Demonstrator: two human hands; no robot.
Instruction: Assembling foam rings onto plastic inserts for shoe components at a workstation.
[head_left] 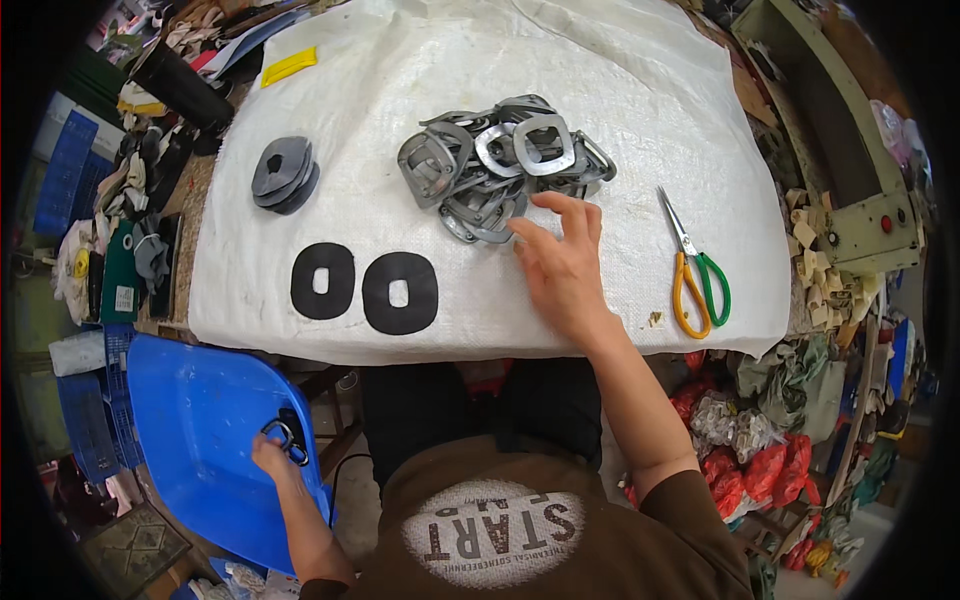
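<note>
A heap of grey metal buckles (505, 165) lies on the white sheet (640, 120). My right hand (568, 270) is at the heap's near edge, thumb and fingers apart with nothing between them. Down to the left, inside a blue plastic basin (190, 400), my left hand (268, 455) grips a metal buckle (276, 430) with a dark part against it. Two black rounded pads (322, 280) with square holes lie side by side left of my right hand. Behind them sits a stack of grey pads (285, 175).
Scissors (690, 270) with orange and green handles lie at the right. A yellow piece (289, 67) is at the far left of the sheet. A greenish metal trough (825, 110) borders the right side. Red bags (765, 470) pile up below right; a dark cylinder (180, 85) leans far left.
</note>
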